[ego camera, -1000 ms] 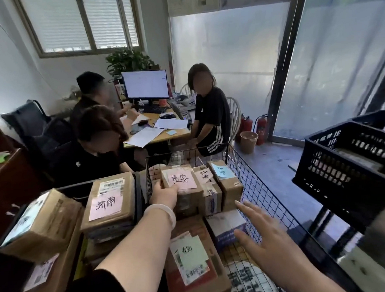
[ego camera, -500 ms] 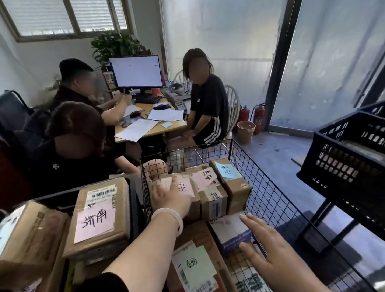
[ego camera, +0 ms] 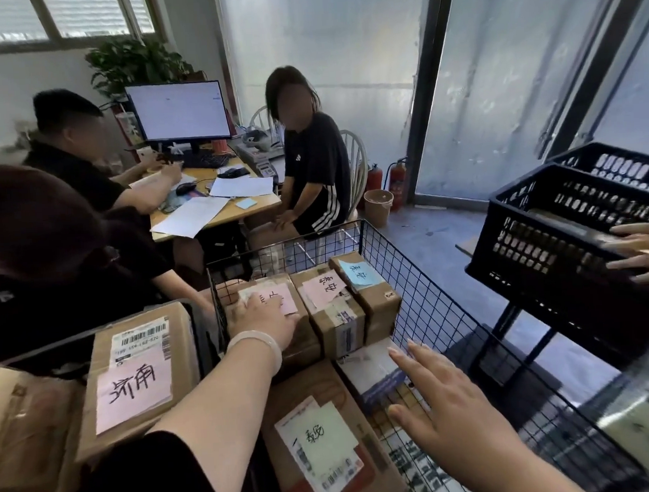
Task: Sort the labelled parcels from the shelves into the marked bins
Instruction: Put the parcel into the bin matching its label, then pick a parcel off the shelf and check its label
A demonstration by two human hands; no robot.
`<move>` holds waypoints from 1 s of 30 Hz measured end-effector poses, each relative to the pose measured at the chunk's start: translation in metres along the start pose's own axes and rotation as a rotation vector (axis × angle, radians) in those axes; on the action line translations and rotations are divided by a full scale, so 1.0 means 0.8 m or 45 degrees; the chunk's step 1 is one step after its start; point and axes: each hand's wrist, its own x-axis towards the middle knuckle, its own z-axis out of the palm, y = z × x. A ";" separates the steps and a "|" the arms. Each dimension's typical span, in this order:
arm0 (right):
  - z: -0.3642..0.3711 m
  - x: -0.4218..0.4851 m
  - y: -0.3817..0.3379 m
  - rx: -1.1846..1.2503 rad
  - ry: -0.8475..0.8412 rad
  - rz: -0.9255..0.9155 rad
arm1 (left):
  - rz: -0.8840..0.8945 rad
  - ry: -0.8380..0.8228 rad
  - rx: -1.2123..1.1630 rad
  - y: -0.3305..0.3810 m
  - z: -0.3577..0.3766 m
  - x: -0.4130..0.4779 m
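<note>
Here, our left hand rested, fingers together, on the pink-labelled brown cardboard parcel in the far-left corner of the black wire basket; our right hand hovered, fingers spread.

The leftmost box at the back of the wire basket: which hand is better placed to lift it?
Left. The left hand rests flat on top of that box; the right hand hovers open nearer the camera, above a white parcel, touching nothing.
</note>
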 end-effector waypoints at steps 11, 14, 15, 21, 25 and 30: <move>-0.032 -0.084 0.013 -0.216 0.373 0.210 | 0.897 0.298 0.029 0.128 -0.022 -0.120; -0.035 -0.134 0.018 -0.261 0.432 0.303 | 1.169 0.359 0.057 0.151 -0.008 -0.188; -0.037 -0.153 0.018 -0.269 0.453 0.336 | 1.235 0.387 0.042 0.155 -0.003 -0.211; -0.039 -0.291 0.017 -0.307 0.585 0.460 | 1.558 0.453 -0.049 0.166 0.027 -0.346; -0.033 -0.424 0.023 -0.404 0.689 0.655 | 1.774 0.451 -0.096 0.184 0.060 -0.460; -0.016 -0.608 0.024 -0.446 0.809 1.022 | 1.990 0.372 -0.116 0.205 0.113 -0.617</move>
